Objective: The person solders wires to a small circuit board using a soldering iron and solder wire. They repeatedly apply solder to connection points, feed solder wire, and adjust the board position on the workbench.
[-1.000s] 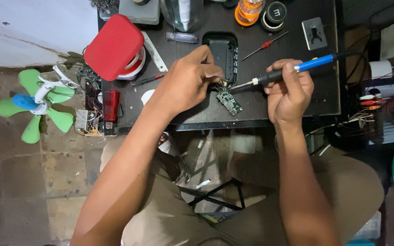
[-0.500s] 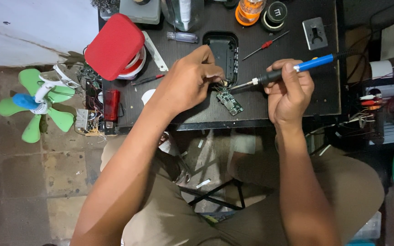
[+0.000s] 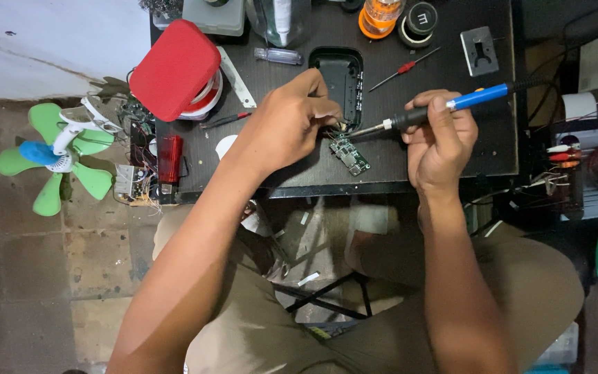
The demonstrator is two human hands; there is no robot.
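My right hand (image 3: 441,142) is closed around the soldering iron (image 3: 444,107), its blue handle slanting up to the right and its metal tip reaching left to the top end of the green board (image 3: 349,157). My left hand (image 3: 288,125) is curled, fingers pressed together and pinching something small at that same spot; I can't make out what, since my fingers hide it. Both forearms rise from below and meet over the dark worktop (image 3: 410,149). The board lies near the front edge, just below the black casing (image 3: 340,76)
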